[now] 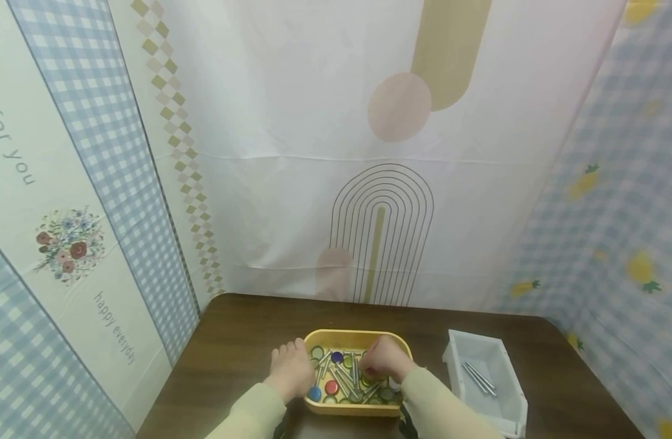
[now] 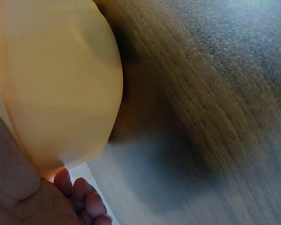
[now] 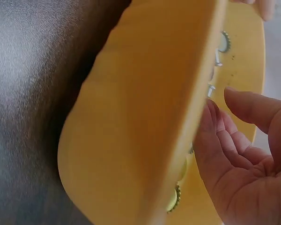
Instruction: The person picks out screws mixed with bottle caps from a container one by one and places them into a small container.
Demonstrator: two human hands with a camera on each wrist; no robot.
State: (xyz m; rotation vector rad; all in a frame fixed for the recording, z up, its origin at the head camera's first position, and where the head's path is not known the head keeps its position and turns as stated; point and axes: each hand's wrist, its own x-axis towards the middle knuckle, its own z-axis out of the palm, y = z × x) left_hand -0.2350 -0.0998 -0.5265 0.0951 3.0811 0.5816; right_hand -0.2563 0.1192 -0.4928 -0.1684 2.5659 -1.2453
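Observation:
A yellow plastic tub (image 1: 363, 411) holds bottle caps in several colours, a red bottle cap (image 1: 332, 387) among them, mixed with silver screws (image 1: 344, 381). My left hand (image 1: 292, 369) grips the tub's left end. In the left wrist view its thumb side lies along the rim, with the fingertips (image 2: 86, 194) past the far corner. Inside the tub's right half, my right hand (image 1: 387, 358) reaches down among the caps and screws. The right wrist view shows a gap between its thumb and index finger, with nothing visible between them; the index fingertip is partly behind the rim.
To the right of the tub stands a white bin (image 1: 508, 366) with several silver screws (image 1: 480, 378) lying in it. Both are on a dark brown wooden table (image 1: 237, 329). Patterned cloths (image 1: 292, 213) hang behind the table and at both sides.

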